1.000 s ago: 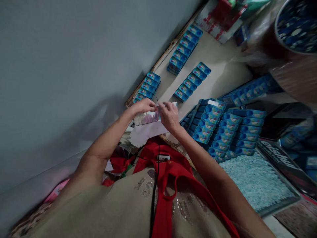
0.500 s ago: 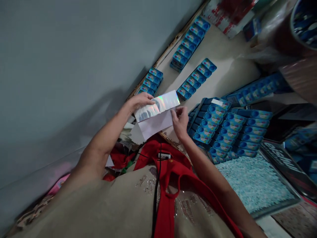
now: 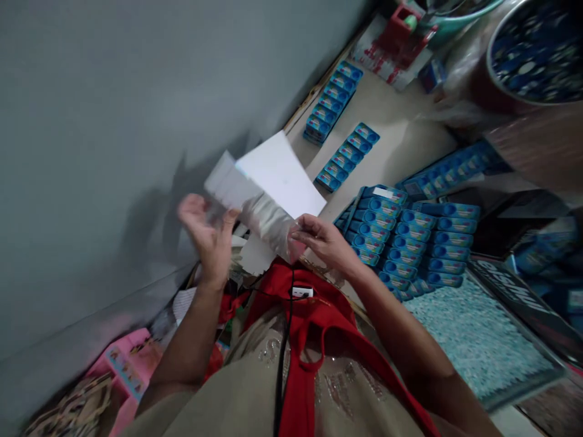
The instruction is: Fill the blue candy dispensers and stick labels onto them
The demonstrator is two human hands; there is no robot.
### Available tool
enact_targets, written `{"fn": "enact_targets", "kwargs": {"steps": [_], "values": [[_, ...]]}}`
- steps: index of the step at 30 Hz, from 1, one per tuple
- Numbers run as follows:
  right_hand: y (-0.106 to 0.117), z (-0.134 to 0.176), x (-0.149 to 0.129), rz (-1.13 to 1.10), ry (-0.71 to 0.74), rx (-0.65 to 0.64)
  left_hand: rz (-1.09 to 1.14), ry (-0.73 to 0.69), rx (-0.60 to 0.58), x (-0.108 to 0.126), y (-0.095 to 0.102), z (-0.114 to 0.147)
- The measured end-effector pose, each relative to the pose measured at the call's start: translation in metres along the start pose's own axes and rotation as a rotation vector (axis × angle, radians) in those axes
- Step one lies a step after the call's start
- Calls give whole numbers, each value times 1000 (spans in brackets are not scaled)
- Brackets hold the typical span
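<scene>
My right hand (image 3: 325, 240) pinches the lower right end of a shiny silvery foil sheet (image 3: 264, 218), which slants up and to the left. Part of the sheet is blurred. Beyond it spreads a white paper sheet (image 3: 285, 173); whether the two are joined I cannot tell. My left hand (image 3: 207, 237) is open, fingers apart and somewhat smeared, with its thumb close to the foil's lower edge. Stacked blue boxes (image 3: 405, 237) with round windows stand to the right of my right hand. A further row of blue boxes (image 3: 348, 156) lies beyond the sheets.
Another blue row (image 3: 333, 102) runs along the wall (image 3: 113, 121) on the left. At the upper right stands a large tub (image 3: 489, 67) full of small dark pieces. A tray (image 3: 523, 388) of turquoise bits lies at lower right. Pink items (image 3: 130, 364) sit low on the left.
My left hand has come off the foil and moved left, opening. The foil has swung to slant up-left, and the white paper now shows beyond it. My right hand now pinches the foil's end.
</scene>
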State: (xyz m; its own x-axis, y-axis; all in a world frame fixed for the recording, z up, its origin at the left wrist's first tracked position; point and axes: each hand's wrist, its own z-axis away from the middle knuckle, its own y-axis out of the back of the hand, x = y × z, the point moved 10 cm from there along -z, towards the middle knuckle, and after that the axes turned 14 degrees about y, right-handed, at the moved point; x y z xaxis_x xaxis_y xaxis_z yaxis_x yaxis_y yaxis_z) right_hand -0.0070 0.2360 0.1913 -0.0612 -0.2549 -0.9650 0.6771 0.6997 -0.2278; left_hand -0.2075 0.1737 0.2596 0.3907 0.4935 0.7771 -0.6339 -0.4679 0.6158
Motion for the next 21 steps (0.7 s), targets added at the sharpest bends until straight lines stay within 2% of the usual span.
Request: {"fn": "enact_targets", "kwargs": {"steps": [1,2,3,5,6,8,12,16,18,21], "values": [[6,2,-11,56,1,-99,-85,-185,108,24,15,6],[11,3,-22,100,2,-194,-166,-358,146,45,19,12],[17,4,-32,133,7,-270,-239,-496,92,60,11,15],[32,4,-51,177,32,-358,-355,-643,-187,73,-26,20],[41,3,-59,203,44,-371,-374,-634,-320,73,-43,21],[59,5,-66,247,34,-372,-350,-528,-453,67,-65,21],[86,21,-53,187,-103,-333,-273,-383,-524,60,-86,30],[102,33,-29,61,-242,-251,-294,-266,-665,52,-106,34],[108,31,-24,71,-258,-231,-307,-155,-700,45,-113,28],[117,21,-24,141,-228,-245,-289,-34,-674,41,-117,13]]}}
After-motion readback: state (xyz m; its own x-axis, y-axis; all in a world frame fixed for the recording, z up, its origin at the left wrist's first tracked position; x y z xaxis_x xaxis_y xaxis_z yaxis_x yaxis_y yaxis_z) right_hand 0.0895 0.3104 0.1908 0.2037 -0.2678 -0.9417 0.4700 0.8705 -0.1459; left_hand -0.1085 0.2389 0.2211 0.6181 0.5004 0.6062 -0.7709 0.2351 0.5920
